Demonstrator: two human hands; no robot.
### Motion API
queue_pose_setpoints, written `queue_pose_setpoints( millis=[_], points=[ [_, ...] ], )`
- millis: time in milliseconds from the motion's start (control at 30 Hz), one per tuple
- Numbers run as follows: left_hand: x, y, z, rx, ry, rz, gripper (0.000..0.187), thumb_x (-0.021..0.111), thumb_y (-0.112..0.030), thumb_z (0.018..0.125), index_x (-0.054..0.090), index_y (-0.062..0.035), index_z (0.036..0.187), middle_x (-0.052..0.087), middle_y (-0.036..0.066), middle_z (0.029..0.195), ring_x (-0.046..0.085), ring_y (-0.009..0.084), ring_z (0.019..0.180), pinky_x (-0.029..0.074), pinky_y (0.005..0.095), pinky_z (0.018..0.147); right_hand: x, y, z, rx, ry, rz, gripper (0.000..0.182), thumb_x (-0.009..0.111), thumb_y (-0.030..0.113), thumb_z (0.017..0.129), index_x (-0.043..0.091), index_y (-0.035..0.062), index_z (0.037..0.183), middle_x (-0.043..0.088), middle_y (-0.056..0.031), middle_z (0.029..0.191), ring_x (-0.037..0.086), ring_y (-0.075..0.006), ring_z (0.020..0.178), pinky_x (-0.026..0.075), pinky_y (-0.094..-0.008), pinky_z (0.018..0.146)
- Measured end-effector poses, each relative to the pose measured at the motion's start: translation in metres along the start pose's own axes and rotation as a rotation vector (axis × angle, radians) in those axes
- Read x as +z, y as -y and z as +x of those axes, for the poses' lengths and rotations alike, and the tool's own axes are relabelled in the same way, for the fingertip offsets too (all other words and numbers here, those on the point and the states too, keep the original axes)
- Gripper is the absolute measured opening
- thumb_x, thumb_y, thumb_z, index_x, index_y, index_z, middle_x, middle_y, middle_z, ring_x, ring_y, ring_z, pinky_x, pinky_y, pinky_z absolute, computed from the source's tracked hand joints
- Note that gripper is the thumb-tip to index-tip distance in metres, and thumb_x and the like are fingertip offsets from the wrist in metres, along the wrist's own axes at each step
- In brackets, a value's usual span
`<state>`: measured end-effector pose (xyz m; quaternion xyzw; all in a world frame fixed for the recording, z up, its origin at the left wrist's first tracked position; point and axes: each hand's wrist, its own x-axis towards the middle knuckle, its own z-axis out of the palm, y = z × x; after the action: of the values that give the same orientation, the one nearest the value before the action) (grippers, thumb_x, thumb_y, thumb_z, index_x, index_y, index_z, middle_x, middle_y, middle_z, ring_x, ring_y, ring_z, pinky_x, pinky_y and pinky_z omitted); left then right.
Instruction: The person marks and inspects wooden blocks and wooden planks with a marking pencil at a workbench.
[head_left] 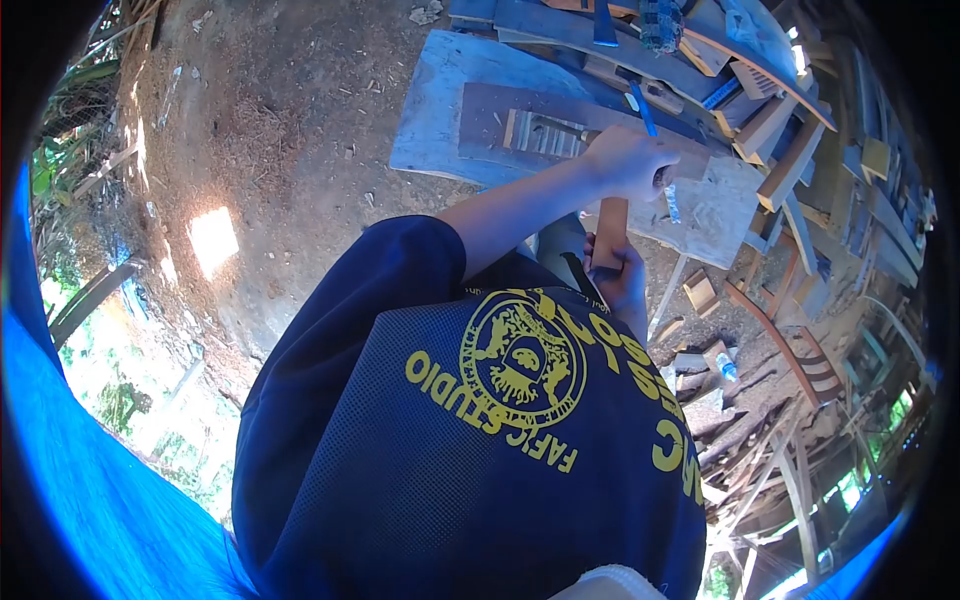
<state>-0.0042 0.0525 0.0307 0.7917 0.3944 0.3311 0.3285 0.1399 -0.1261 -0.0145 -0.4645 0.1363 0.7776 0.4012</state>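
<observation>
My left hand (630,165) is closed in a fist over the board, wrapped round a chisel whose slim shaft (580,132) points left toward a grooved piece of wood (540,136). That piece has several cross slots and lies on a flat dark board (482,120). Closer to my body, my right hand (622,278) grips the lower end of a brown bar of wood (611,222). The bar's upper end comes up right by my left fist. Most of the chisel handle is hidden inside the fist.
Under the board lies a wide weathered panel (425,110) on the dirt ground. A blue-handled tool (643,108) rests behind my left hand. Timber offcuts (790,165) are heaped at the right, with a curved wooden strip (770,335) and a plastic bottle (726,366) lower down.
</observation>
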Motion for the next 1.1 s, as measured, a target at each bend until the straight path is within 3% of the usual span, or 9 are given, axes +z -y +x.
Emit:
queue_pose_setpoints(
  millis=[333,400,533,600,700,1100],
  points=[
    [0.001,0.008,0.017,-0.004,-0.121,0.026,0.018,0.069,-0.014,0.062,0.053,-0.0165,0.067,0.06,-0.002,0.064,0.063,0.0209,0.06,0.05,0.0353,0.054,0.016,0.002,0.0,-0.031,-0.07,-0.132,0.047,0.049,0.013,0.081,0.039,0.0045,0.126,0.056,-0.0184,0.108,0.06,-0.0292,0.09,0.052,-0.0415,0.078],
    [0.001,0.01,0.017,-0.036,-0.228,0.077,0.02,0.071,-0.025,0.066,0.059,-0.0142,0.078,0.065,0.003,0.075,0.066,0.0246,0.067,0.053,0.0389,0.059,0.017,0.005,0.002,-0.032,-0.072,-0.134,0.047,0.049,0.013,0.081,0.039,0.0045,0.127,0.056,-0.0183,0.108,0.06,-0.0291,0.09,0.053,-0.0415,0.078],
    [0.001,0.013,0.019,-0.083,-0.396,0.05,0.024,0.076,-0.026,0.063,0.059,-0.0151,0.077,0.061,0.002,0.065,0.064,0.0245,0.062,0.052,0.0361,0.056,0.022,0.007,0.002,-0.059,-0.078,-0.164,0.05,0.05,0.012,0.079,0.039,0.0043,0.127,0.056,-0.0182,0.107,0.061,-0.0288,0.088,0.053,-0.0411,0.077],
    [-0.003,0.018,0.018,-0.088,-0.25,0.109,0.029,0.077,-0.035,0.065,0.063,-0.0157,0.083,0.064,0.003,0.068,0.065,0.0249,0.063,0.053,0.0363,0.057,0.025,0.008,0.001,-0.063,-0.083,-0.183,0.05,0.051,0.012,0.079,0.039,0.0043,0.127,0.056,-0.0181,0.107,0.061,-0.0288,0.088,0.053,-0.0409,0.077],
    [-0.007,0.017,0.019,-0.109,-0.087,0.119,0.026,0.07,-0.04,0.07,0.064,-0.0166,0.078,0.067,0.004,0.068,0.067,0.0254,0.063,0.054,0.0386,0.059,0.026,0.009,0.001,-0.067,-0.085,-0.205,0.051,0.052,0.012,0.078,0.039,0.0044,0.127,0.056,-0.018,0.106,0.061,-0.0287,0.087,0.053,-0.0406,0.076],
    [0.001,0.022,0.021,-0.133,-0.017,0.093,0.027,0.067,-0.044,0.072,0.065,-0.0179,0.079,0.068,0.004,0.07,0.068,0.0258,0.065,0.055,0.0398,0.061,0.017,0.009,0.005,-0.088,-0.054,-0.079,0.053,0.05,0.01,0.078,0.039,0.0024,0.129,0.054,-0.0218,0.109,0.058,-0.0324,0.087,0.05,-0.0427,0.072]
  ],
)
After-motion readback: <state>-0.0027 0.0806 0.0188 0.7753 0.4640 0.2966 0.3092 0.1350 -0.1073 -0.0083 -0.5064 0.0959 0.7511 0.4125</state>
